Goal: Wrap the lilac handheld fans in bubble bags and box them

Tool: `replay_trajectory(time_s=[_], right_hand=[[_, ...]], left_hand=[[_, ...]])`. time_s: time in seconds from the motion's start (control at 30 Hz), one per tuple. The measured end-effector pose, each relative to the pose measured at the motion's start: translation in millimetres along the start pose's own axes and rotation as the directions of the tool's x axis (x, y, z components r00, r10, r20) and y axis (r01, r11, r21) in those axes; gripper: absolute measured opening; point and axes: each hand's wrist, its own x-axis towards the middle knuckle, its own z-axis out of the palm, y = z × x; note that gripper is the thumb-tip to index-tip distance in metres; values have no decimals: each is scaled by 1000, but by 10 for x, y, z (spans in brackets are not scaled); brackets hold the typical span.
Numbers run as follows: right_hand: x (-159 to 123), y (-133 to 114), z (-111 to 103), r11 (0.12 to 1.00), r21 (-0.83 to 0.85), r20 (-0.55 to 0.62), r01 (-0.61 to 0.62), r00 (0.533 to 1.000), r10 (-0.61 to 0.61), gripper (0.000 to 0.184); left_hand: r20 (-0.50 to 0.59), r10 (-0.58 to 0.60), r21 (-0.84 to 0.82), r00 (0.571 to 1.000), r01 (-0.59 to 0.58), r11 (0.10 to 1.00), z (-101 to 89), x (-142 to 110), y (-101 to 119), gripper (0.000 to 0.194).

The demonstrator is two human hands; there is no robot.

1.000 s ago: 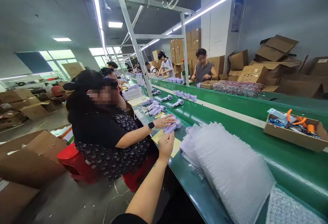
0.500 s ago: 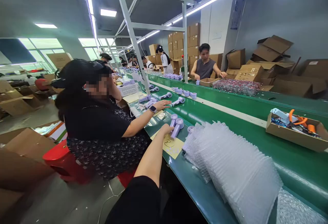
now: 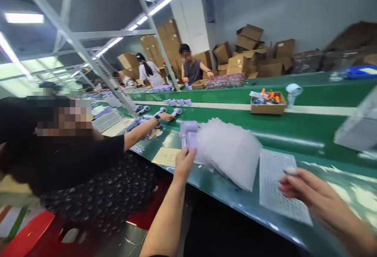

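My left hand (image 3: 184, 163) is closed around lilac handheld fans (image 3: 192, 141), apparently two, raised just above the bench edge and smeared by motion. Directly right of them lies a thick stack of bubble-wrap bags (image 3: 229, 155). My right hand (image 3: 309, 196) is over a single flat bubble-wrap bag (image 3: 275, 182), with its fingers loosely curled and the thumb apart from them. The thumb tip looks pale; whether something small covers it I cannot tell. A yellow paper sheet (image 3: 165, 157) with writing rests left of my left hand.
At the left, a co-worker's hand (image 3: 167, 117) reaches to a fan (image 3: 176, 112) on the green belt (image 3: 224, 117). Beyond the bubble wrap stand a cardboard box of tools (image 3: 268, 108) and a pale blue fan (image 3: 293, 94). A white object (image 3: 357, 125) stands at the right.
My view has swung right. My left hand has lifted the fans off the yellow paper and brought them beside the bubble-wrap stack. My right hand has come into view.
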Motion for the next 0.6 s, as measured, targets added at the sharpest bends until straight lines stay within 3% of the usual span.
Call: replay_trajectory(time_s=[0.03, 0.07, 0.1, 0.17, 0.2, 0.27, 0.33, 0.4, 0.43, 0.47, 0.6], right_hand=[[-14, -18, 114, 994, 104, 95, -37, 995, 27, 40], [-8, -31, 201, 975, 218, 170, -49, 985, 12, 41], [7, -40, 246, 954, 295, 184, -59, 983, 4, 41], [20, -53, 181, 917, 398, 97, -35, 995, -4, 40], [1, -61, 73, 909, 416, 8, -5, 1000, 1, 38], [-107, -80, -248, 908, 412, -174, 70, 985, 3, 37], [-289, -84, -606, 917, 390, -288, 88, 957, 31, 38], [-506, -45, -877, 921, 389, -314, 11, 942, 121, 40], [-614, -6, -954, 916, 398, -296, -50, 938, 180, 40], [-713, 43, -987, 906, 406, -256, -117, 938, 236, 40], [-951, 252, -763, 858, 425, -19, -288, 945, 327, 48]], left_hand=[[162, 54, -232, 985, -15, 973, 216, -248, 162, 34], [345, 128, -397, 930, 21, 918, 447, -505, 318, 35], [508, 196, -465, 839, 75, 882, 674, -755, 461, 37], [736, 337, -465, 587, 78, 882, 1059, -1168, 677, 43], [761, 390, -438, 519, -33, 899, 1200, -1303, 737, 45], [736, 498, -324, 459, -407, 854, 1374, -1413, 757, 46], [721, 579, -136, 380, -743, 656, 1445, -1364, 668, 43], [778, 561, -16, 281, -885, 466, 1480, -1259, 540, 28], [801, 536, 12, 267, -902, 432, 1499, -1215, 488, 22], [806, 520, 30, 283, -897, 442, 1521, -1184, 454, 21], [730, 532, -10, 429, -772, 636, 1614, -1220, 532, 23]])
